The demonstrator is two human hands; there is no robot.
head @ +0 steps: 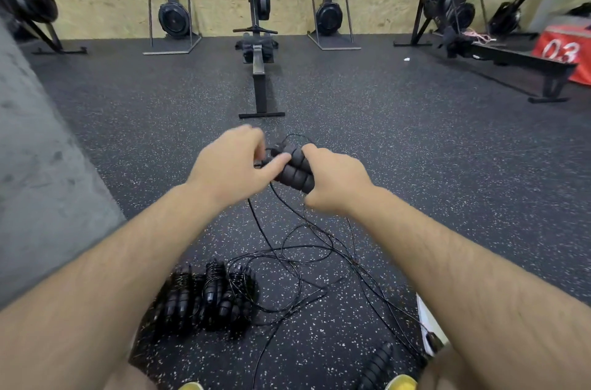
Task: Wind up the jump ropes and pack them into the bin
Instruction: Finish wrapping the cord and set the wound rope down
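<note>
Above the speckled floor (399, 140), the right hand (335, 181) clenches a pair of black foam handles (295, 170), knuckles up, the handles jutting left from the fist. The left hand (233, 169) pinches the thin black cord (271, 153) at the handles' far end, thumb laid against the foam. Both forearms reach forward, converging. Slack cord drops from the hands into loose loops (307, 261) on the floor below. Wound ropes (204, 297) lie bundled near the left forearm.

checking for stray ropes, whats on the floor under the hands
Under the hands: loose black cord tangled on the speckled floor, beside a pile of wound ropes. The forearms cover part of it.
</note>
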